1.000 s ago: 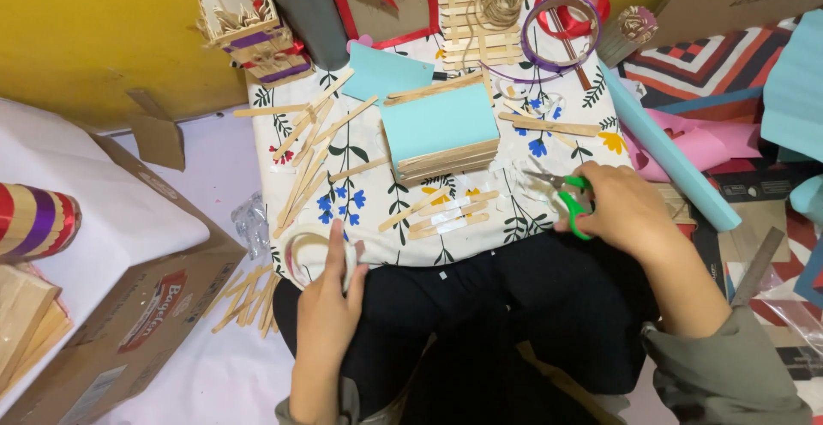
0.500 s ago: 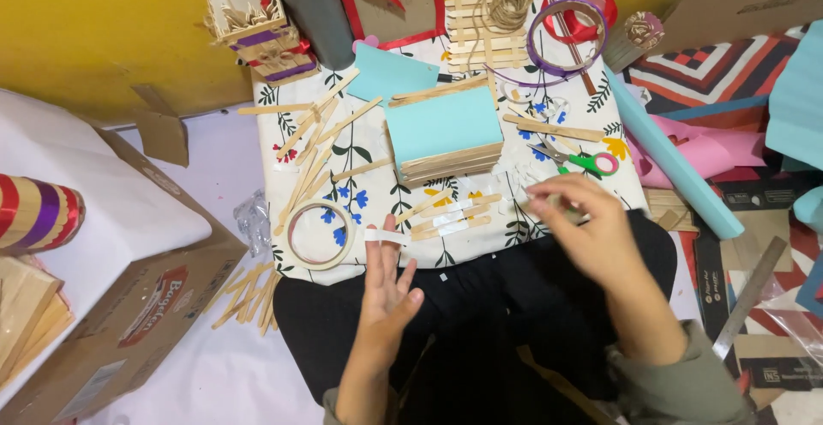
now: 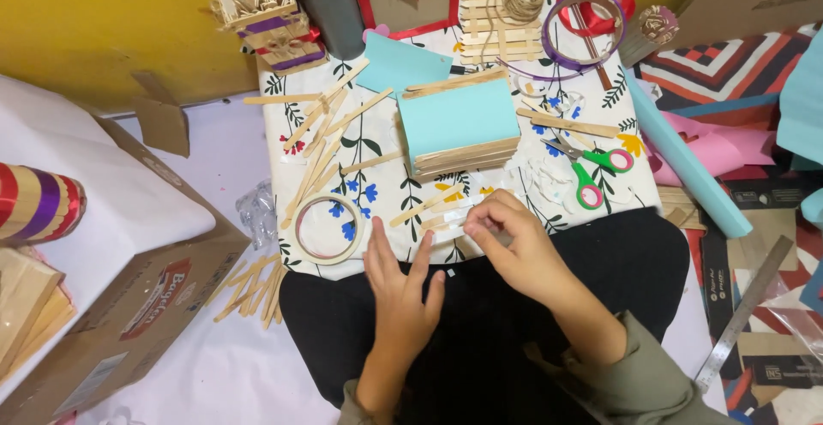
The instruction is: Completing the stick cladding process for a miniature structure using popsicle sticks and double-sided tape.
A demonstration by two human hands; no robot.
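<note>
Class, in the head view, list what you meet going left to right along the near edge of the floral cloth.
Tape roll → left hand → right hand → scissors → blue paper roll.

Right hand [image 3: 514,249] has left the green-handled scissors [image 3: 591,172] at centre right; both hands now meet at the white strip [image 3: 446,223]; left hand [image 3: 399,292] released the tape roll [image 3: 328,228].

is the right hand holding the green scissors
No, the scissors lie on the floral cloth beyond the right hand, which pinches a small pale strip instead.
</note>
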